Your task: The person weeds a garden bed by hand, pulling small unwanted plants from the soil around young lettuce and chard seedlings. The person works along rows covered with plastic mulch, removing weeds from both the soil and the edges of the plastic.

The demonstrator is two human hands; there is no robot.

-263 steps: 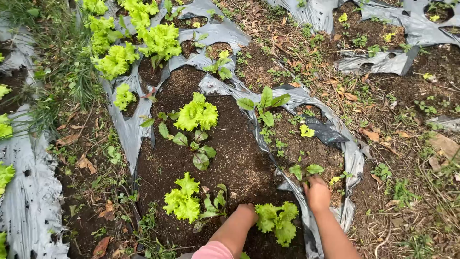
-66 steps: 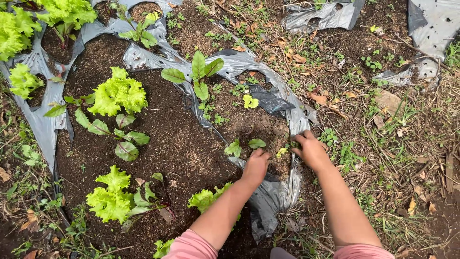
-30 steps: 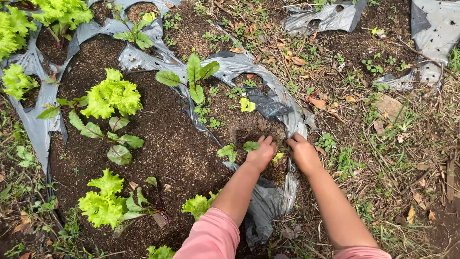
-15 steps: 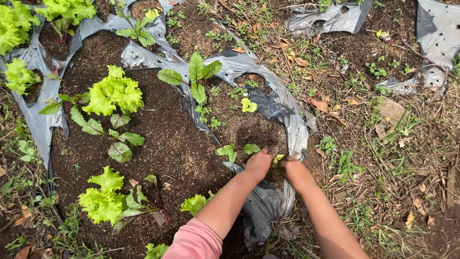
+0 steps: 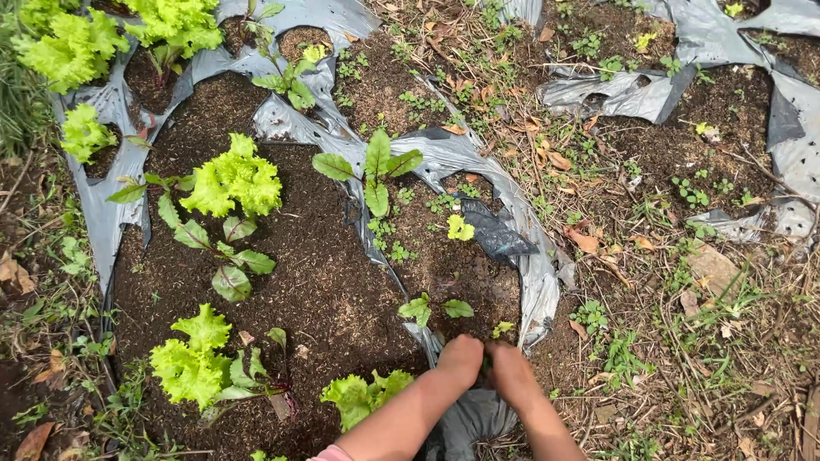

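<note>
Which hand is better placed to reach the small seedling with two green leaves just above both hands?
Probably the left hand. It lies in the soil directly below the small seedling. The right hand sits further aside, near the grey plastic sheet.

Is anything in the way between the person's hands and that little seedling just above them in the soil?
Nothing visible does. The left hand and right hand rest together at the grey plastic sheet, and only bare dark soil lies between them and the small seedling.
</note>
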